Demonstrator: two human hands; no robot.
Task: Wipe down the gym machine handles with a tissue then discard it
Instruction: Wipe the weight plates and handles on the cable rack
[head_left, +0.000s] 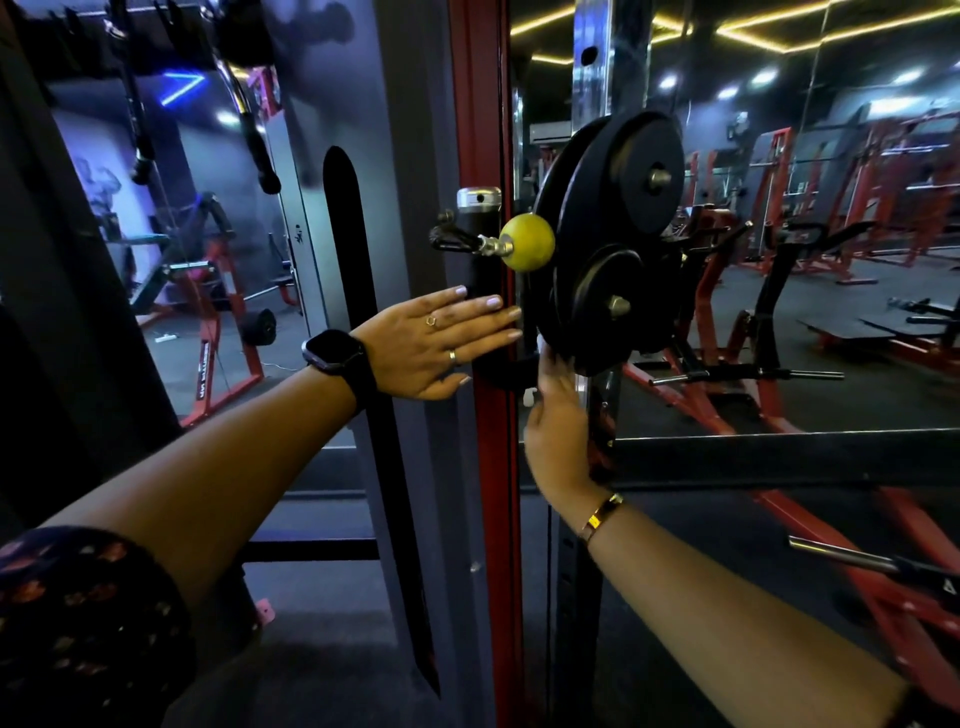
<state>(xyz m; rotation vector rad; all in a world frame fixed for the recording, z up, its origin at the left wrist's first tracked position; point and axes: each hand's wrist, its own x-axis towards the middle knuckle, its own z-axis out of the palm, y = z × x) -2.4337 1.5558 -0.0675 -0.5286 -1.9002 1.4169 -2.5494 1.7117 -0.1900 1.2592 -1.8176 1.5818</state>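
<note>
Beside the red upright (488, 493), your left hand (436, 343) lies flat and empty at the black handle (475, 260). Your right hand (558, 431) reaches behind the weight plates (623, 171), its grip hidden. A white scrap (529, 398) by its thumb may be the tissue. Wiping looks underway; discarding is not yet done.
</note>
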